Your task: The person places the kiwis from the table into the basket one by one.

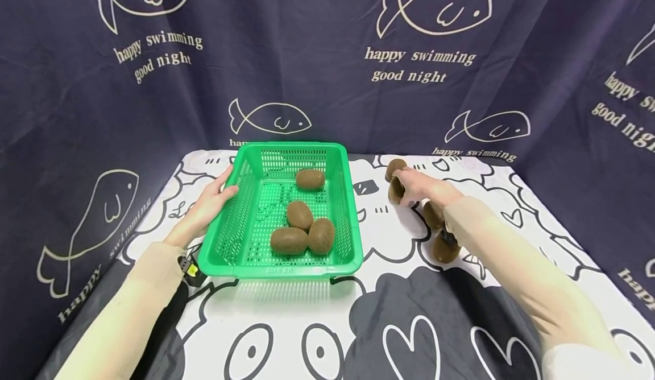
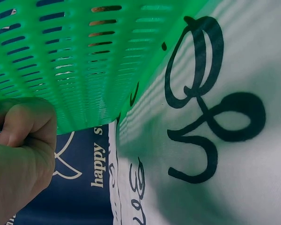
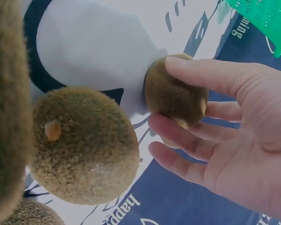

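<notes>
My left hand (image 1: 208, 202) grips the left rim of a green plastic basket (image 1: 354, 221), thumb over the edge and the other fingers outside. In the left wrist view that hand (image 2: 25, 145) is curled against the basket's slotted wall (image 2: 75, 61). Several brown kiwis lie inside, one kiwi (image 1: 310, 179) towards the back and a kiwi (image 1: 289, 240) among a cluster at the front. On the right, my right hand (image 1: 422, 186) holds a kiwi (image 3: 171, 91) between thumb and fingers. Another kiwi (image 1: 396, 167) sits just behind it.
Beneath my right forearm are a kiwi (image 1: 432, 215) and a nearer kiwi (image 1: 444, 250), partly covered by the sleeve and wrist device. A black-and-white patterned cloth (image 1: 302, 306) covers the table. Dark blue fabric with fish drawings (image 1: 327, 44) hangs behind and at both sides.
</notes>
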Demonstrator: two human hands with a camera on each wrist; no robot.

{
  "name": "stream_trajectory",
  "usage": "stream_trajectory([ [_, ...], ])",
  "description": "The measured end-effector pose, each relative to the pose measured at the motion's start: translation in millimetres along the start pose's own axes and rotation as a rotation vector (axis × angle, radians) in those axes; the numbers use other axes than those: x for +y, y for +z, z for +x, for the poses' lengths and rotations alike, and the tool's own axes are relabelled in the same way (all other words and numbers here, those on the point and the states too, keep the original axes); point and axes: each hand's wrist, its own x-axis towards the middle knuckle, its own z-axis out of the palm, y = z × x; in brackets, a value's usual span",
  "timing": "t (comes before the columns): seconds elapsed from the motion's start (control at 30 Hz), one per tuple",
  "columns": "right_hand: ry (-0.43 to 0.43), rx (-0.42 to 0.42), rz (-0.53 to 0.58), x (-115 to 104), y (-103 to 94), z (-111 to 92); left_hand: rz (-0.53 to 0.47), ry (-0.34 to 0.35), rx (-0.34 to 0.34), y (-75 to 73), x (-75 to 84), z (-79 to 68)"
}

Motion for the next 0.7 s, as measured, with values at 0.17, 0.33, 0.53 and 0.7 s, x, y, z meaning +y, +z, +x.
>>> stream_trajectory([
  [0.17,0.077,-0.015,-0.030,-3.8,1.7,1.3,0.001,-0.001,0.002,-0.4,0.0,-0.1],
  [0.33,0.154,-0.030,-0.054,-5.0,7.2,2.5,-0.003,-0.007,-0.002,0.1,-1.1,-0.4],
  [0.53,0.186,-0.025,-0.042,-4.6,9.2,3.8,0.014,-0.011,0.000,0.5,0.6,-0.8],
  [0.7,0.185,-0.010,-0.039,-4.4,7.1,4.8,0.015,-0.013,0.006,0.0,2.2,-1.3],
])
